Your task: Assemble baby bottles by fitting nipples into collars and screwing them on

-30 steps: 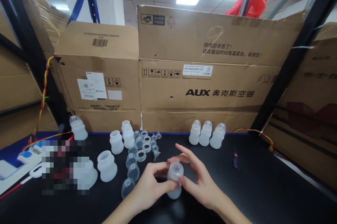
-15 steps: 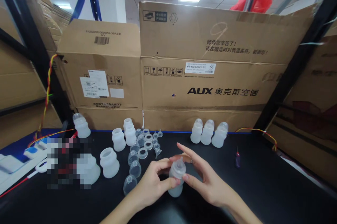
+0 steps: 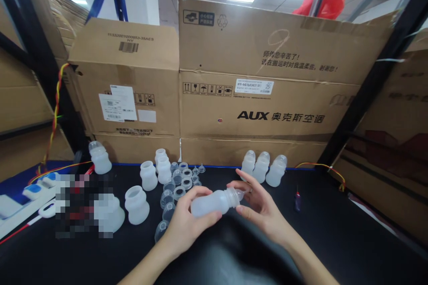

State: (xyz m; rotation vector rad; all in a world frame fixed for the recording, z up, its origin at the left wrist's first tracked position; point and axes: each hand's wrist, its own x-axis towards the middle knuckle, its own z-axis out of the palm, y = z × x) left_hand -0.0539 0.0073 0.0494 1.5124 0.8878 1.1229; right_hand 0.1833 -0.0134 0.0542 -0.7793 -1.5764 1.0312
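I hold a translucent white baby bottle on its side above the black table, its teat pointing right. My left hand is wrapped round the bottle's body. My right hand pinches the collar and teat end with thumb and fingers. Just left of my hands lie several clear dome caps, rings and small teats. Open bottle bodies stand further left.
Three capped bottles stand in a row at the back right, one more capped bottle at the back left. Stacked cardboard boxes wall off the rear. A small dark tool lies right of my hands. A black shelf post slants at right.
The bottle stood upright between my hands; now it is lifted and tipped onto its side, teat toward the right. My right hand has shifted to the teat end.
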